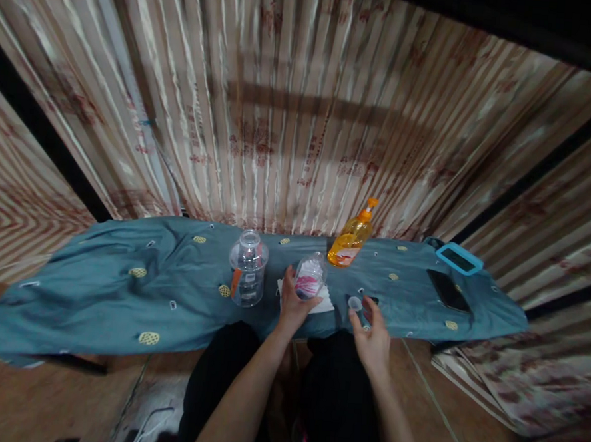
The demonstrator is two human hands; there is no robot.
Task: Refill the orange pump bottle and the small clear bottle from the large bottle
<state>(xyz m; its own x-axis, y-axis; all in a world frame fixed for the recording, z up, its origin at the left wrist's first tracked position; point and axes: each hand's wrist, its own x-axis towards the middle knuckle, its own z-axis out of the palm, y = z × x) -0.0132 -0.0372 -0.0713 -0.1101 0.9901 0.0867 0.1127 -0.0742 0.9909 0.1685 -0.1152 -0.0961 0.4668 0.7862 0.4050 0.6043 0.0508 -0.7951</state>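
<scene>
My left hand (293, 303) grips a small clear bottle with a pink label (309, 275), tilted over a white paper (326, 301) on the blue-green cloth (121, 284). Just to the right, my right hand (371, 334) has its fingers at a small clear cap (355, 303) lying on the cloth; whether it grips the cap I cannot tell. A clear plastic jar with a wide collar (247, 268) stands upright left of my left hand.
An orange pump bottle (352, 236) stands behind the hands by the striped curtain. A dark phone (447, 289) and a blue-framed device (459, 258) lie at the right end of the cloth. My dark-clothed knees are below the table edge.
</scene>
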